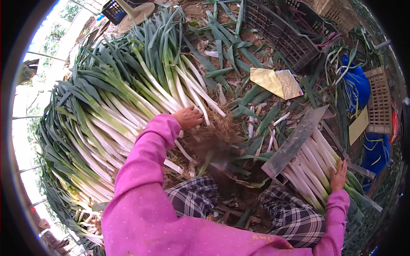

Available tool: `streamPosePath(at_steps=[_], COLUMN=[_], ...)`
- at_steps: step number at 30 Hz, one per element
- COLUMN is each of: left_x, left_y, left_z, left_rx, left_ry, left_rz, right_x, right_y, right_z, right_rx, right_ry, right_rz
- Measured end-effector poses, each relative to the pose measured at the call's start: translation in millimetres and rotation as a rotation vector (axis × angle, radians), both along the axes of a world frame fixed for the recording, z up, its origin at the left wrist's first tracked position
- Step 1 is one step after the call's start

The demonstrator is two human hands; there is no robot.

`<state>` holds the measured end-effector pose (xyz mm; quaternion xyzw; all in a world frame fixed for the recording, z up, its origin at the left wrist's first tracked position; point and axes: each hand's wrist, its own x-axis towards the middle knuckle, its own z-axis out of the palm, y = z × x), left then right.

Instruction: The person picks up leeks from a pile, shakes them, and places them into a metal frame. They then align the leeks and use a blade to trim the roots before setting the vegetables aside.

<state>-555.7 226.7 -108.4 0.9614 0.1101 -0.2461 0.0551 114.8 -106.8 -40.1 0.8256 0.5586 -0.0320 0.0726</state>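
Observation:
A large pile of leeks (115, 104), green leaves outward and white stalks inward, spreads along my left side. My left hand (188, 117) is at its inner edge, fingers curled over the white end of a leek near the roots; the underside of the grip is hidden. On my right, a bundle of leeks (314, 164) with clean white ends lies in a metal frame, its ends against an upright metal plate (294, 143). My right hand (338, 176) rests on this bundle with fingers spread. A brown, blurred patch (213, 153) shows between my knees and the pile.
Black plastic crates (277, 32) stand at the far right. A yellow cloth or paper piece (275, 83) lies on soil strewn with cut leaves. Blue netting (354, 83) and a tan crate (378, 100) are at the right edge. A round-based stand (136, 18) is at the far left.

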Motion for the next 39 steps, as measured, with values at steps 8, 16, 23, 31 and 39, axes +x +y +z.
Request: streamPosePath(at_steps=[8,16,23,31,39], left_x=[39.7,37.0,33.9,81.8,137.8], left_y=[-0.7,-20.2,-59.5,-138.5,-199.9], left_z=[68.7,206.1,294.8,351.2,448.7], left_rx=[-0.033,0.006,0.053,0.128,0.334], left_ry=[-0.374,-0.941,-1.408,-1.616,-1.689], left_rz=[0.121,0.277,0.445,0.520,0.475], right_x=[-0.1,-241.6,-438.5,-490.9,-463.8], right_y=[-3.7,114.3,160.3,173.7,153.2], right_z=[43.8,257.0,185.9,181.1,186.0], right_rx=[0.330,0.040,-0.033,0.470,0.758], right_ry=[0.365,0.491,1.024,1.888,1.848], right_rz=[-0.122,0.323,0.477,0.120,0.096])
